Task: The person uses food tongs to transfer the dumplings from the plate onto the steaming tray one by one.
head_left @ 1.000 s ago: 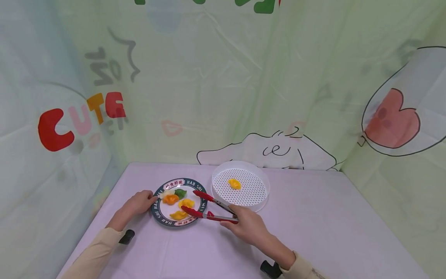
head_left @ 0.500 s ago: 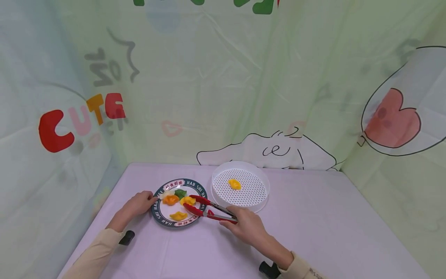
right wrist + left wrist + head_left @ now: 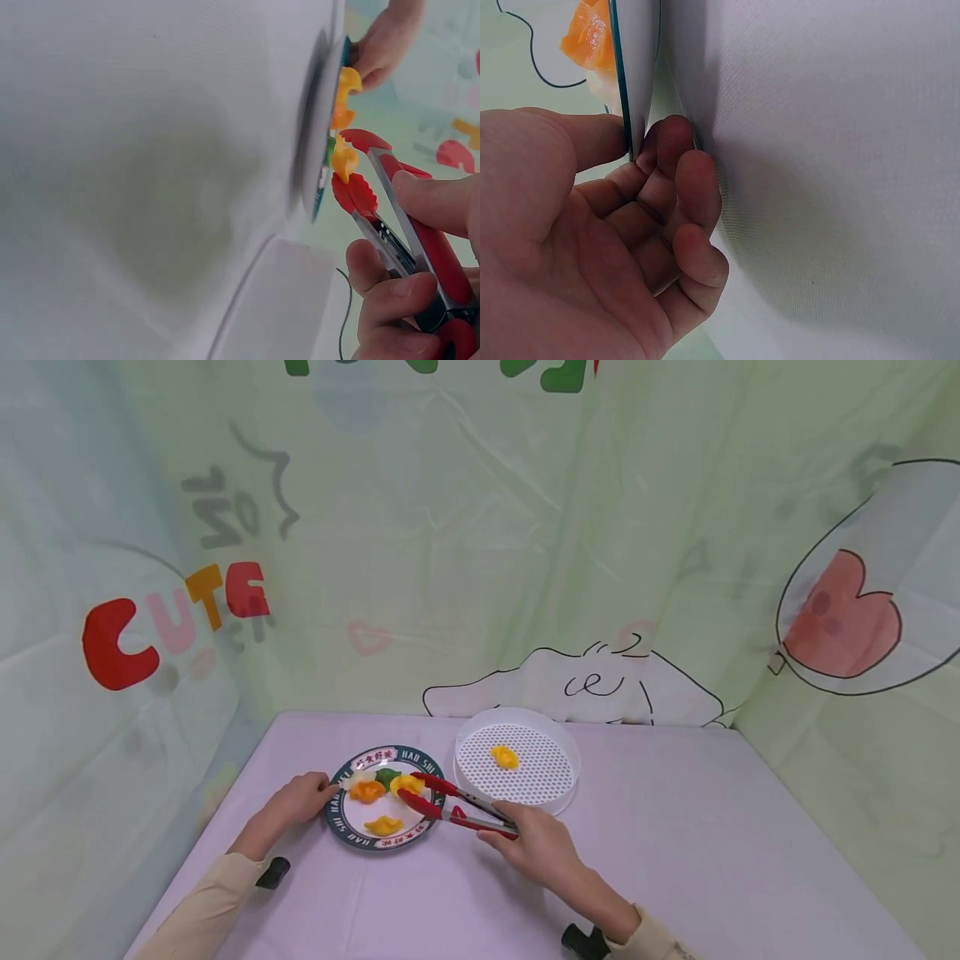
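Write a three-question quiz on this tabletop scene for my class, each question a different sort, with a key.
1. Multiple choice: What colour is the dumpling-shaped piece between the tips of the tongs?
A) Green
B) Yellow
C) White

2. True or false: The left hand holds the edge of the plate.

3. Count: How many pieces lie in the white perforated tray?

Key:
1. B
2. True; the thumb is on top and fingers are underneath.
3. One, a yellow piece.

L hand pinching, thumb vs. fingers; R hand curled, gripping.
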Motion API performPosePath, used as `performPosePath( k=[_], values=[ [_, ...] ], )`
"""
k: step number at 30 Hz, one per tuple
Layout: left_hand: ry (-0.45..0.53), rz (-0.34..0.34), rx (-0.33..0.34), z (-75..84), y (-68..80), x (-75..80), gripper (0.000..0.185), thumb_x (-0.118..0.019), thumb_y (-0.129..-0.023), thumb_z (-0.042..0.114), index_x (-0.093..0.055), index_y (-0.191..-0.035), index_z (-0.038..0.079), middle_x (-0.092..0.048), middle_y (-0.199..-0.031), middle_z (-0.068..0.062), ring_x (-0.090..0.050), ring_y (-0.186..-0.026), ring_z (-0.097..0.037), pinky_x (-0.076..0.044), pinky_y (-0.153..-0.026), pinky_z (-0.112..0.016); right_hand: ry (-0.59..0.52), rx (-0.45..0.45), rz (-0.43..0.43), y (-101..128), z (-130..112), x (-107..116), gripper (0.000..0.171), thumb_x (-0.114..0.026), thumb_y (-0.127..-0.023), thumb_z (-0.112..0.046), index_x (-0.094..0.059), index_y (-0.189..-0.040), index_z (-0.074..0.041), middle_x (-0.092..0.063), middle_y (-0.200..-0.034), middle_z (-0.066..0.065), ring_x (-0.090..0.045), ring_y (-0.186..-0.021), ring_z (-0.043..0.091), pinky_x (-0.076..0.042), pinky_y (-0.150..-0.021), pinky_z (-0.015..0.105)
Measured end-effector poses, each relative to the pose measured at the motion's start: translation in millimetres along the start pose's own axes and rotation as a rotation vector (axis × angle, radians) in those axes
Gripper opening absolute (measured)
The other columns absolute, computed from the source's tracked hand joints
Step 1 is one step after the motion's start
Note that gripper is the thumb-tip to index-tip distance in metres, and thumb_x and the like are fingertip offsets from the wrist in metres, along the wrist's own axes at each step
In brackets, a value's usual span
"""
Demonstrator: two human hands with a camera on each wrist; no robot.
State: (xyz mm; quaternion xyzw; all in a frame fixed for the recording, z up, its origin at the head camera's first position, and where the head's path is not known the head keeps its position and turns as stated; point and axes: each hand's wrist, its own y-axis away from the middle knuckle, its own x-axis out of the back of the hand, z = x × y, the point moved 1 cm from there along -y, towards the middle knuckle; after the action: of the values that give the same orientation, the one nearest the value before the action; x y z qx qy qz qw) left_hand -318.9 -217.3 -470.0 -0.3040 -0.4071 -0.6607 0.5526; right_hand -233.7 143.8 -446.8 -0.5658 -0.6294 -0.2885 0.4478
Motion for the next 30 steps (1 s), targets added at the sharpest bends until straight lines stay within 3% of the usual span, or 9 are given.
performPosePath(
  k=[9, 16, 23, 30],
  values=[
    [0.0, -0.005, 0.012, -2.5, -3.2, -2.2, 0.023, -0.056, -0.102, 0.022, -0.061, -0.099, 0.0, -0.055, -0.078, -0.008, -0.053, -0.075, -0.019, -0.043, -0.065, -0.027, -0.07, -0.09, 0.09, -2.8, 13.9, 35.0, 0.053, -0.078, -0.086, -0.038, -0.066, -0.13, -0.012, -0.072, -0.115, 0.008, -0.063, -0.09, 0.019, -0.054, -0.073, 0.032],
    [-0.005, -0.011, 0.012, -4.7, -5.7, -2.9, 0.024, -0.056, -0.102, 0.023, -0.061, -0.102, -0.001, -0.055, -0.079, -0.008, -0.053, -0.075, -0.019, -0.043, -0.065, -0.026, 0.001, -0.174, 0.09, -4.7, 43.2, 59.8, 0.059, -0.075, -0.088, -0.039, -0.062, -0.134, -0.004, -0.069, -0.12, 0.016, -0.062, -0.094, 0.026, -0.056, -0.073, 0.034],
    [-0.006, -0.007, 0.01, -6.6, -6.7, -4.2, 0.025, -0.056, -0.103, 0.023, -0.061, -0.104, -0.001, -0.056, -0.079, -0.008, -0.054, -0.076, -0.019, -0.043, -0.065, -0.027, 0.085, -0.154, 0.024, -7.0, 64.0, 56.1, 0.053, -0.078, -0.086, -0.038, -0.067, -0.126, -0.004, -0.071, -0.112, 0.012, -0.061, -0.086, 0.021, -0.051, -0.067, 0.03],
    [-0.003, -0.005, 0.003, -6.3, -6.2, -4.4, 0.025, -0.056, -0.102, 0.023, -0.061, -0.102, -0.001, -0.055, -0.079, -0.008, -0.053, -0.076, -0.019, -0.043, -0.065, -0.027, 0.111, -0.151, -0.011, -8.8, 68.1, 51.3, 0.05, -0.079, -0.084, -0.039, -0.069, -0.122, -0.007, -0.071, -0.105, 0.008, -0.058, -0.082, 0.02, -0.046, -0.064, 0.029]
  ],
)
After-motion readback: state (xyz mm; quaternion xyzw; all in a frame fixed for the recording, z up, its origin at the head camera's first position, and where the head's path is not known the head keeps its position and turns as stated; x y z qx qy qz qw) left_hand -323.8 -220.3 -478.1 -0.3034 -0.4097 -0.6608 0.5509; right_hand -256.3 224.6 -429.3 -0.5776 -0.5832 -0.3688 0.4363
